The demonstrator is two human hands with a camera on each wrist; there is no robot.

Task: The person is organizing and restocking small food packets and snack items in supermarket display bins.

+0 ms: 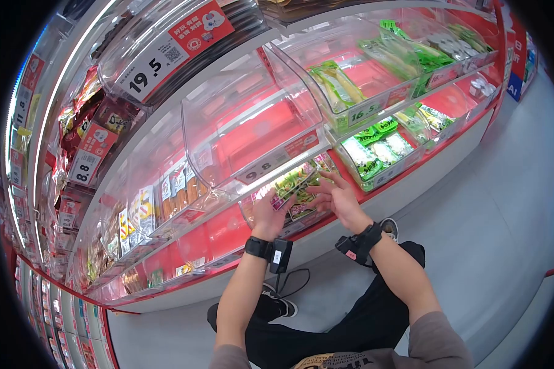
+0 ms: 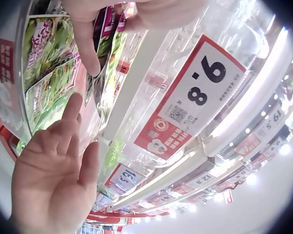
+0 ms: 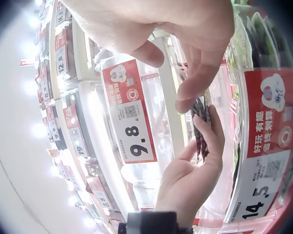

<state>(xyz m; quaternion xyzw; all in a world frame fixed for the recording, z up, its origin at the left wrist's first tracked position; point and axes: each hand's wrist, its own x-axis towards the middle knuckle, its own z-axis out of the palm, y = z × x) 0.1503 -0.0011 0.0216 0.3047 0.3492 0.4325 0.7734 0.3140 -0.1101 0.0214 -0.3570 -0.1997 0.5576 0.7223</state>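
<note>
Below the white-and-red 9.8 price tag (image 1: 271, 165), the left hand (image 1: 269, 212) pinches glossy green-and-purple snack packets (image 1: 294, 184) upright in their clear plastic bin, steadying them; the right hand (image 1: 337, 198) hovers beside, fingers spread

head: high, looking down at shelves | wrists: close, upward | shared: 9.8 price tag (image 1: 266, 170)

Glossy plastic snack packets (image 1: 295, 184), clear smooth plastic bins (image 1: 246, 132), glossy paper price tag (image 2: 193, 97), matt grey floor (image 1: 492, 209)

Green-and-pink snack packets (image 1: 297, 184), seemingly; red-white price tag (image 1: 277, 157)
</note>
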